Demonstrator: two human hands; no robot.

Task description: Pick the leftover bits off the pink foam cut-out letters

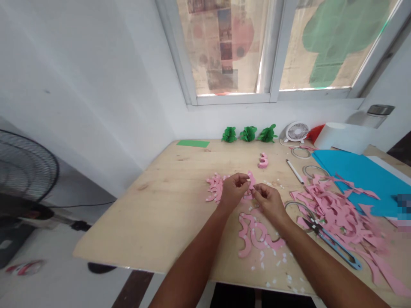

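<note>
While both forearms reach in over the table [154,214], the left hand [236,188] pinches the upper part of a pink piece [251,176] between thumb and fingers, and the right hand [269,202] grips its lower end. They meet just above the tabletop; the piece is small and blurred enough that I can't tell whether it is one layer or several.

Just beside the left hand sits a cluster of pink shapes [213,187] dotted with white, and nearer the person lie loose wavy cutouts [245,248] with white bits [261,257] scattered around. Beyond the hands, one pink bundle [263,161] stands apart.

To the right, pink offcuts [342,209] are heaped beside blue-handled scissors [340,248], partly over a blue sheet [375,179]. A white pen [294,172] lies near them. Along the wall stand three green paper ornaments [248,134], between a green strip [192,143] and a small white fan [296,131].

Judging by all this, the green ornaments look finished and much pink cutting is done; the pink assembly seems only partway, with the loose cutouts still to be worked in.
</note>
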